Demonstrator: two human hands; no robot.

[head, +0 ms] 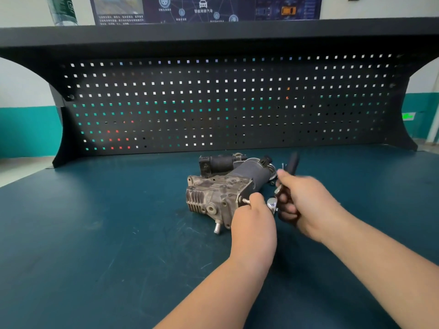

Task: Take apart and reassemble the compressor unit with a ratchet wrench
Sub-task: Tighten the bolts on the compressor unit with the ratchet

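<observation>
The compressor unit (pixel 217 193) lies on the blue-green bench top, a grey cast-metal finned block in front with a dark cylinder motor behind it. My left hand (pixel 253 222) pinches a long silver bolt (pixel 245 200) that sticks out of the block's right side. My right hand (pixel 301 200) is closed around the ratchet wrench (pixel 291 163), whose black handle points up and away and whose chrome head (pixel 272 203) sits just right of my left fingers. The right hand is motion-blurred.
A black pegboard back panel (pixel 225 103) with a shelf above it closes the far side of the bench. Small metal parts (pixel 273 176) lie behind the compressor near the wrench. The bench mat (pixel 107 233) stretches wide to the left and front.
</observation>
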